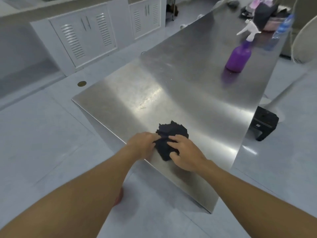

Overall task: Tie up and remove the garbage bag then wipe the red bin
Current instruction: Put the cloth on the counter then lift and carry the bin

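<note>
A crumpled dark cloth lies near the front edge of a steel table. My left hand pinches the cloth's left side. My right hand rests on its right side with fingers spread and the thumb tucked under a fold. A small patch of something red shows below my left forearm; I cannot tell what it is. No garbage bag is in view.
A purple spray bottle with a white trigger stands on the table's far right. Behind it are a clear water bottle and dark clutter. A black stool sits on the floor to the right. White cabinets line the back.
</note>
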